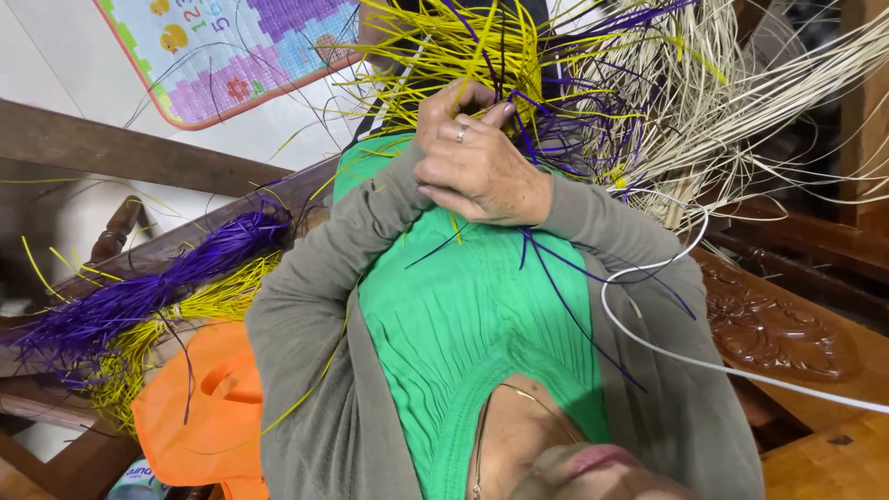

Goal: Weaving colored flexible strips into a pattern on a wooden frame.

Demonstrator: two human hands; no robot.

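2 sleeves of my grey cardigan [315,324] cross over my green top [444,315], and they meet at my hands in front of my chest. My right hand [482,171] lies on top, with the fingers curled closed around the yellow and purple strands [482,46]; it wears 1 ring. My left hand [446,104] is mostly covered under it. Only some fingertips show among the strands, so I cannot tell how far it is closed. A few purple strands hang down from my grip over the green top.

A white cable [648,347] curves at my right side over the carved wooden bench [769,324]. At the left end of the bench lie 1 orange bag [199,407] and, just beyond it, a purple and yellow bundle [157,296]. Farther away, pale natural straw [759,83] spreads at the right, touching the coloured strands. A colourful play mat [241,56] lies on the floor at the far left.
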